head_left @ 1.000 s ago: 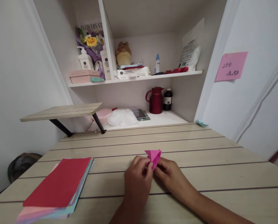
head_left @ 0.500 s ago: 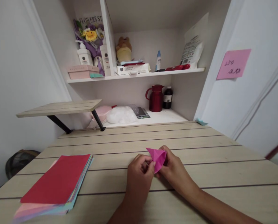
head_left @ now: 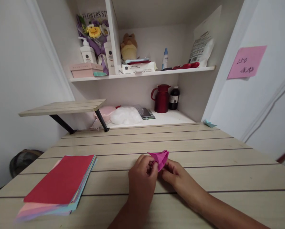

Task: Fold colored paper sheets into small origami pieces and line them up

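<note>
Right hand [head_left: 176,175] has lowered, grip unclear, while left hand [head_left: 141,176] pinches folded pink paper [head_left: 160,159].

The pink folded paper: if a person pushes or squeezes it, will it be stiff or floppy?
The pink folded paper is probably very light, being small and thin. Its creases likely add some stiffness, since its pointed shape does not droop. Still, it may crush easily if the left hand pinching it squeezed harder, because its sides look thin.

The one head-worn camera looked forward and down over the desk [head_left: 228,178], near the left hand [head_left: 142,178] and right hand [head_left: 177,176] at lower centre, with the shelf [head_left: 161,72] farther off across the frame's top.
</note>
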Demonstrator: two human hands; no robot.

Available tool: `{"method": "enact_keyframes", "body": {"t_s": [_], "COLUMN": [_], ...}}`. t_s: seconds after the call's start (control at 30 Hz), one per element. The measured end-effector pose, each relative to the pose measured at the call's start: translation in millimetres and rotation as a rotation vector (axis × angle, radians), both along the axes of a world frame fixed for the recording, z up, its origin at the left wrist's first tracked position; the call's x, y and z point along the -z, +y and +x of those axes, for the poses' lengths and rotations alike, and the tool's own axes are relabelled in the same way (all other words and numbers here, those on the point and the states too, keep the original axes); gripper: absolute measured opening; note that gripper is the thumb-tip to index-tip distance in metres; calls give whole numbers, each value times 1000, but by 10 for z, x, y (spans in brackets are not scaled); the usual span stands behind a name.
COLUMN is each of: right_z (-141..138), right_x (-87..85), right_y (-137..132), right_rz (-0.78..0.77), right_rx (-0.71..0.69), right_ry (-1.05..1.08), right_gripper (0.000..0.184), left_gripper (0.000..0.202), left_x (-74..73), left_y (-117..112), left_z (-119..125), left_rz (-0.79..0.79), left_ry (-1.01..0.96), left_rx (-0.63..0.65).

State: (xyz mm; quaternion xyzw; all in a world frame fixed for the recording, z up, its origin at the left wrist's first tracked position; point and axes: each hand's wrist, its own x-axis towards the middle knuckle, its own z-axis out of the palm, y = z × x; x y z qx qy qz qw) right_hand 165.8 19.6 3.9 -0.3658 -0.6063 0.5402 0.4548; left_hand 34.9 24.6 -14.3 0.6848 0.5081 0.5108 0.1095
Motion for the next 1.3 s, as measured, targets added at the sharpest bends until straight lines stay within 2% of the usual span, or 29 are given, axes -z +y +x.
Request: {"method": "enact_keyframes", "body": {"t_s": [0.1,0.2,0.33,0.43,0.6,0.7,0.77,0.9,1.07,1.17,1.3], "right_z": [-8,9,53,107,204,227,228,208,167,146,130], "right_x": [-24,12,79,97,109,127,130,90,21,13,50], "right_y": [-42,-26,35,73,141,177,184,150,88,72,88], "right_rz": [-67,-67,3,118,296,317,328,348,343,366,341], "right_rx": [-100,-62,49,98,154,207,221,148,74,44,78], "right_ry": [123,147,9,-165,-380,-474,-507,-466,-456,-472,-432], "right_gripper": [28,23,21,28,34,34,35,37,34,29,21], "left_gripper": [11,11,13,14,24,23,29,44,27,21,21], "left_x": [8,34,37,-4,-41,-6,20,15,-55,-67,-67], "left_y": [7,16,34,24,-6,16,39,69,70,72,70], "left_z": [-23,-27,-17,-15,-14,-14,-21,-66,-139,-165,-176], "left_rz": [5,4,-7,-43,-105,-199,-285,-409,-587,-581,-594], "left_ry": [0,6,4,-45,-184,-305,-435,-631,-731,-803,-810], "left_rx": [-19,-3,24,115,268,278,269,273,484,499,492]}}
